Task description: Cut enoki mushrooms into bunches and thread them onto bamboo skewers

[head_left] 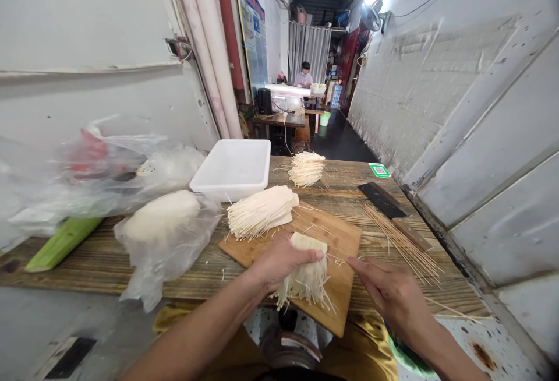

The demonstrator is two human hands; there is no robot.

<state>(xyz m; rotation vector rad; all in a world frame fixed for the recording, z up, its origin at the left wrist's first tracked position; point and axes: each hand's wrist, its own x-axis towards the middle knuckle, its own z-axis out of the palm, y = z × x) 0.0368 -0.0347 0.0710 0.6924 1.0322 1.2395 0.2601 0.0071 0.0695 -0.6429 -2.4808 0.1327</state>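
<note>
My left hand (279, 261) is closed around a bunch of thin white enoki mushrooms (308, 276) lying on a wooden cutting board (340, 235). Its thumb rests across the bunch. My right hand (388, 290) hovers just right of the bunch with fingertips pinched, apparently on a thin strand or skewer tip (345, 263). A second enoki bunch (259, 211) lies at the board's far left corner, and a third enoki bunch (307, 168) sits farther back on the wooden table (345, 194).
Bamboo skewers (404, 244) fan out right of the board, beside a cleaver (386, 201). A white plastic tray (233, 168) stands behind the board. Plastic bags (163, 232) crowd the left. A person sits far down the corridor (303, 75). A wall runs along the right.
</note>
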